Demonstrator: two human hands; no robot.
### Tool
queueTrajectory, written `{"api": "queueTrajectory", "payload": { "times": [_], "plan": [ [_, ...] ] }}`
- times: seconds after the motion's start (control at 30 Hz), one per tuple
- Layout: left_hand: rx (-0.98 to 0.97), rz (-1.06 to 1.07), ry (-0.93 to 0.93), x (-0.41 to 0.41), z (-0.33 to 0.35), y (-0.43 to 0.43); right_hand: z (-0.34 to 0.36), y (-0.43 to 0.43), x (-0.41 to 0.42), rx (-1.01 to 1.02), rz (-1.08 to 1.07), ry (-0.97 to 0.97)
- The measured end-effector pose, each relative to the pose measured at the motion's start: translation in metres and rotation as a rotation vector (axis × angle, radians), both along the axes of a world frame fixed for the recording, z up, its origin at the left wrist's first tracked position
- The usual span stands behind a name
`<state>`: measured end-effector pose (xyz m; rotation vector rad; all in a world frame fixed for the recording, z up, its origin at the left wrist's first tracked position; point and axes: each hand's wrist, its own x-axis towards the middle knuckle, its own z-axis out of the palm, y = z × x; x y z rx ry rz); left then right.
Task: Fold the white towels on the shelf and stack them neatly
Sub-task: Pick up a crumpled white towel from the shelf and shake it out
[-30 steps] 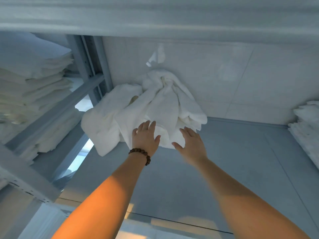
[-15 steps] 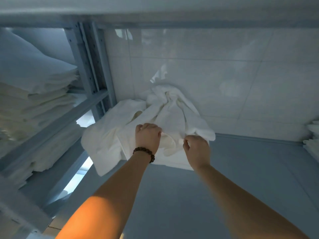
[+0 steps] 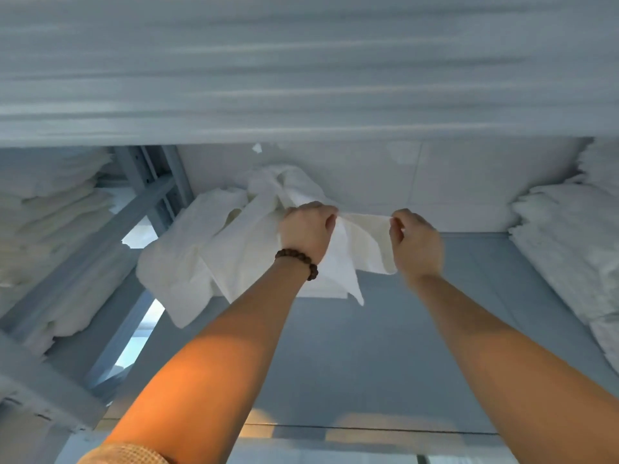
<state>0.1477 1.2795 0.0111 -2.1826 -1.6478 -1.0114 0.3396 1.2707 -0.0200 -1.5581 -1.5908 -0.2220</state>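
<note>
A heap of crumpled white towels (image 3: 187, 259) lies at the back left of the grey shelf (image 3: 385, 346), against the tiled wall. My left hand (image 3: 306, 231), with a bead bracelet at the wrist, grips the top edge of one white towel (image 3: 365, 242) lifted off the heap. My right hand (image 3: 415, 239) pinches the same edge further right. The towel hangs between the two hands, its lower corners dangling over the shelf.
A stack of folded white towels (image 3: 569, 249) fills the right side of the shelf. More folded towels (image 3: 50, 209) sit in the neighbouring bay on the left, behind a grey metal upright (image 3: 150, 182) and crossbars. The upper shelf's underside (image 3: 301, 68) hangs low overhead.
Both hands reached the heap open, then closed on a towel's edge. Now they have lifted it and moved apart, the right hand pulling the edge rightward so the towel spreads.
</note>
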Motion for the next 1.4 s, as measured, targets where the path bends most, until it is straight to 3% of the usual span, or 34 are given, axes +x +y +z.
{"api": "queueTrajectory", "payload": {
  "times": [0.43, 0.73, 1.0, 1.13, 1.27, 1.4],
  "plan": [
    [-0.051, -0.145, -0.11, 0.167, 0.002, -0.068, 0.005, -0.064, 0.174, 0.058, -0.019, 0.007],
    [-0.22, -0.16, -0.101, 0.264, -0.043, -0.108, -0.032, -0.107, 0.28, -0.053, 0.024, -0.018],
    [-0.47, -0.189, -0.011, 0.276, -0.103, -0.126, -0.09, -0.134, 0.294, -0.368, -0.008, 0.018],
    [-0.504, -0.194, -0.054, 0.274, -0.118, -0.131, -0.105, -0.142, 0.271, -0.464, 0.194, 0.013],
    [-0.498, -0.251, -0.104, 0.27, -0.113, -0.134, -0.103, -0.139, 0.242, -0.4, 0.278, -0.028],
    [-0.616, -0.28, -0.209, 0.249, -0.111, -0.141, -0.09, -0.135, 0.233, -0.395, 0.281, 0.102]
  ]
}}
